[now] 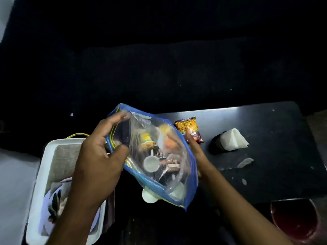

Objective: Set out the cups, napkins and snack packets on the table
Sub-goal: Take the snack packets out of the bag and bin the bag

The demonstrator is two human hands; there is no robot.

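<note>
Both hands on clear blue-edged zip bag (159, 156), held above near-left edge of dark table (265, 156). Left hand (99, 161) pinches bag's open rim, fingers closed on plastic. Right hand (194, 152) grips bag's right side from behind. White cup (151, 163) and snack packets visible inside bag. One snack packet (189, 129) lies on table just right of bag. Dark cup with white napkin (233, 141) on it farther right. White tray (44, 174) at left.

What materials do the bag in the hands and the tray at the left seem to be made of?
The bag: thin clear plastic film with a blue edge; its contents show through and it wrinkles and shines. The tray: probably rigid white plastic with a smooth, rounded rim, though the dim light leaves this open.
</note>
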